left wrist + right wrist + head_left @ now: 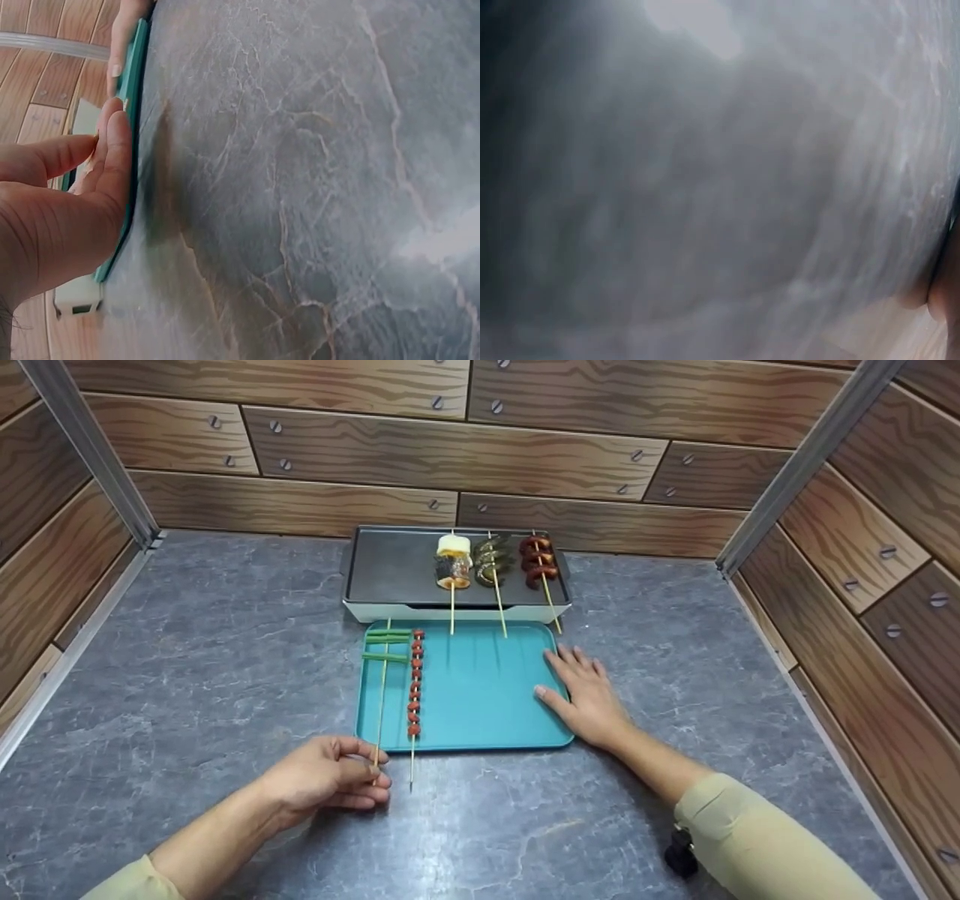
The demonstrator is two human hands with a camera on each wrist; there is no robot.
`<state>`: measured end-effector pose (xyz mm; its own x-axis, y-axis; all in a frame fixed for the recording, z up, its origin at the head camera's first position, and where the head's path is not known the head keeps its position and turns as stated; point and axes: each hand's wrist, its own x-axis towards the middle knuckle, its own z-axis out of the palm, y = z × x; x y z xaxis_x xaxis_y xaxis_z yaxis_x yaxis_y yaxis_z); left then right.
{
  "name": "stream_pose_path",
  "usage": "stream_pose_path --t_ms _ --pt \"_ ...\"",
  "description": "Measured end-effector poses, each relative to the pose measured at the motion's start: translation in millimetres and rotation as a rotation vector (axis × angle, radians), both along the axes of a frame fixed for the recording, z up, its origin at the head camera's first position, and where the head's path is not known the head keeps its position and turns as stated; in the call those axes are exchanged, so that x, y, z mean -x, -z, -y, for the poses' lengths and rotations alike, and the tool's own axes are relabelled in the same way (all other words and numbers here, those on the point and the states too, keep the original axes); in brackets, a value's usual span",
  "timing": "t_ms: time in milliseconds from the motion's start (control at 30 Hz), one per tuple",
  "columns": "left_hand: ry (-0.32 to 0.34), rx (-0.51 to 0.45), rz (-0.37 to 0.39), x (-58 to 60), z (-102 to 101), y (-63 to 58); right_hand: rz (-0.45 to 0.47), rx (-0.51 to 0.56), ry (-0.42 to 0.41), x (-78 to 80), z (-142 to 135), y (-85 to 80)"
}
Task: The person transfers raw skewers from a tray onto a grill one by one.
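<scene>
My left hand [322, 774] pinches the handle end of a wooden skewer [382, 697] between thumb and fingers. That skewer carries several green stalk-like pieces [387, 637] crosswise near its far end, over the left side of a teal tray [487, 690]. Just right of it, a skewer of small red pieces [415, 682] lies on the tray, its bare end sticking out over the front rim. My right hand [592, 701] rests with fingers extended on the tray's right edge. In the left wrist view the left hand [75, 202] hides most of the skewer.
Behind the tray stands a grill with a dark plate [394, 566]. On it lie a skewer of white and browned chunks [453, 562], a dark green skewer [492, 561] and a reddish-brown curled skewer [538, 561], sticks overhanging the front. Wood-patterned walls [450, 442] enclose the grey marbled table [225, 660].
</scene>
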<state>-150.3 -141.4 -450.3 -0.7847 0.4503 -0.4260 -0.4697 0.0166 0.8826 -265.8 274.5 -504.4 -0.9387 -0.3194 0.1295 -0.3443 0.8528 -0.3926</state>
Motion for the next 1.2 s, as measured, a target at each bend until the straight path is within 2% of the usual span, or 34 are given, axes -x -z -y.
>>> stream_pose_path --t_ms 233,467,633,900,1200 --pt "0.014 0.019 -0.048 3.7 2.4 -13.6 -0.008 0.001 -0.001 -0.2 -0.6 0.0" --pt "0.016 0.042 -0.122 20.8 6.7 -34.1 0.002 0.0 0.004 -0.1 -1.0 0.3" --pt "0.005 0.065 -0.146 39.6 9.6 -46.6 0.008 -0.009 0.01 0.3 -0.9 0.6" --pt "-0.021 0.098 -0.167 76.1 15.7 -60.2 0.011 -0.008 0.012 -0.2 0.7 0.5" --pt "-0.084 0.135 -0.148 119.3 19.1 -58.8 0.001 -0.006 0.007 -1.0 0.2 0.0"
